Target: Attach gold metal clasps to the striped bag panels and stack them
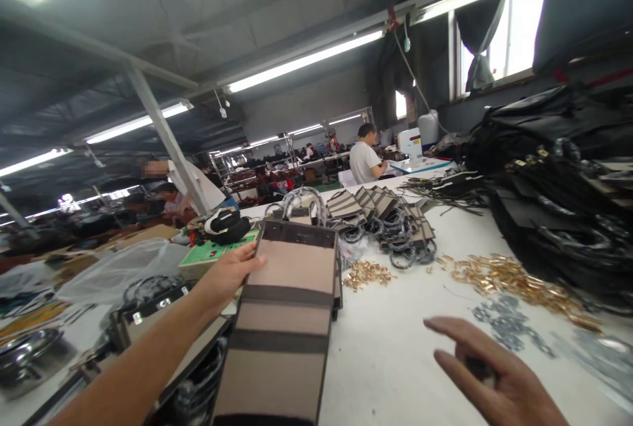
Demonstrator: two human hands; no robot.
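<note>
My left hand (240,266) is closed on the left edge of a handbag piece (291,274) with beige panels, dark bands and a dark border. The piece stands tilted before me, and a handle wrapped in clear plastic (309,195) rises behind its top edge. Over the white table (380,360) hovers my right hand (489,366), thumb and forefinger apart, its other fingers curled and partly hidden. Nearest to it lie small grey metal pieces (507,320). Beyond those spreads a heap of gold-coloured metal fittings (514,277), with a smaller gold pile (366,274) beside the handbag piece.
Several similar beige-and-dark pieces (380,208) with wrapped handles lie farther back. Black bag parts (554,208) are stacked high on the right. A green box (212,251) and a metal pot (34,353) are at left. A person in a white shirt (363,161) sits beyond the table.
</note>
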